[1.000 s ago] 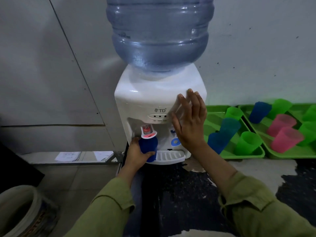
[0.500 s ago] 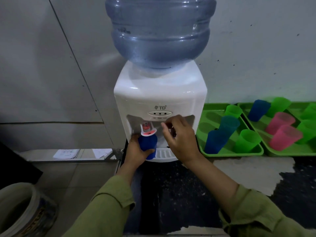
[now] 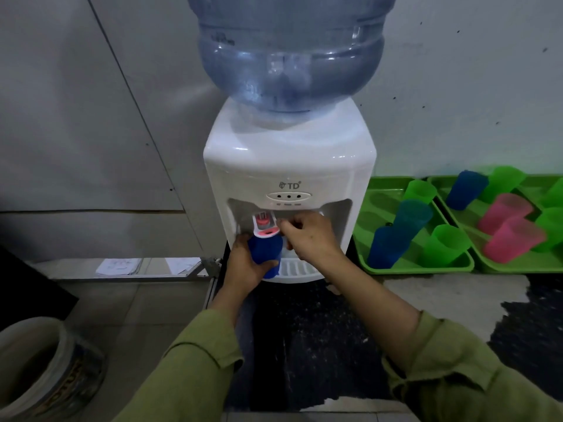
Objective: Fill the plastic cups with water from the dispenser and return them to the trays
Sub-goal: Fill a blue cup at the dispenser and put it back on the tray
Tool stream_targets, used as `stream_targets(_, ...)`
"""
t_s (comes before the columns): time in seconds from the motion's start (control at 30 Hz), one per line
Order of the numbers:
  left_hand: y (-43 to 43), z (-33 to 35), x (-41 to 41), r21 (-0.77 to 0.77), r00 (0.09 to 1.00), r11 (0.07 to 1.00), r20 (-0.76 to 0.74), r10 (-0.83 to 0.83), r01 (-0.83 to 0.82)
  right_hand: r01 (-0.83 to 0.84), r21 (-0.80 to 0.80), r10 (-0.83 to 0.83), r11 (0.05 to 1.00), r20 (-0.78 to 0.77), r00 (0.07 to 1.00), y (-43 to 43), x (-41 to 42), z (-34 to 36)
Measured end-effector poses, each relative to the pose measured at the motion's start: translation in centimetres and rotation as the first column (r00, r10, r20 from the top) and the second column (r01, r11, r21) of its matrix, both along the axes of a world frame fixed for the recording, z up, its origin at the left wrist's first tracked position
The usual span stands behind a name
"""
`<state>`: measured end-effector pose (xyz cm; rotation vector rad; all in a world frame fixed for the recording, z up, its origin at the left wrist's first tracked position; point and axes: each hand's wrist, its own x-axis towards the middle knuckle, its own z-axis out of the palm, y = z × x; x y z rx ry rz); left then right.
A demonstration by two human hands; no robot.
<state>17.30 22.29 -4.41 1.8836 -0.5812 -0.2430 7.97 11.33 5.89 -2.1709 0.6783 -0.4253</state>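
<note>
**Q:** What stands at centre?
**A:** A white dispenser (image 3: 289, 166) on a dark tabletop (image 3: 304, 345), set against the wall. A large bluish bottle (image 3: 289, 50) sits neck-down on its top.

**Q:** Where is the cup?
**A:** The blue cup (image 3: 266, 254) is in the dispenser's recess, directly under the red tap (image 3: 264, 228). Its rim is right at the tap's lower edge. It is held above the left end of the white drip grille (image 3: 297, 268). Whether water is running cannot be seen.

**Q:** State of the hands?
**A:** The left hand (image 3: 243, 263) is wrapped round the cup from its left side, thumb across the front. The right hand (image 3: 312, 236) has its fingers curled, tips on the tap's right side, and its thumb tucked below, near the cup's rim. Both sleeves (image 3: 198, 360) are olive green.

**Q:** And the trays?
**A:** Two green trays lie side by side on the tabletop, right of the dispenser. The near tray (image 3: 426, 266), just beside the dispenser, holds four spare cups (image 3: 412, 216): two green, one teal, one blue. The far tray (image 3: 518, 268) runs out of view at the edge. It shows one blue, two pink cups (image 3: 515, 239) and several green.

**Q:** Anything lower down?
**A:** At the left, a round bucket (image 3: 39, 367) stands on the floor. Papers (image 3: 118, 266) lie on a low ledge along the wall.
</note>
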Motion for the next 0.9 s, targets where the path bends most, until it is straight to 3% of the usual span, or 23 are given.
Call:
stream_targets(0.17, 0.0, -0.1, 0.1, 0.001, 1.000, 1.000, -0.028, 0.010, -0.010, 0.022, 0.209, -0.012, 0.978, -0.046, 0.999, -0.1, 0.4, 0.2)
stream_targets(0.37, 0.1, -0.3, 0.1, 0.005, 1.000, 1.000, 0.015, 0.010, -0.010, 0.025, 0.316, -0.008, 0.948, -0.056, 0.998, -0.1, 0.7, 0.3)
stream_targets(0.7, 0.1, -0.5, 0.1, 0.015, 1.000, 0.999, 0.000, 0.030, -0.030, 0.029, 0.294, -0.006, 0.956, -0.078, 0.997, -0.2, 0.9, -1.5)
stream_targets(0.9, 0.0, -0.6, 0.0, -0.009, 0.999, 0.999, -0.009, 0.040, -0.040, 0.025, 0.170, -0.002, 0.985, -0.132, 0.991, 0.0, 0.8, -4.1)
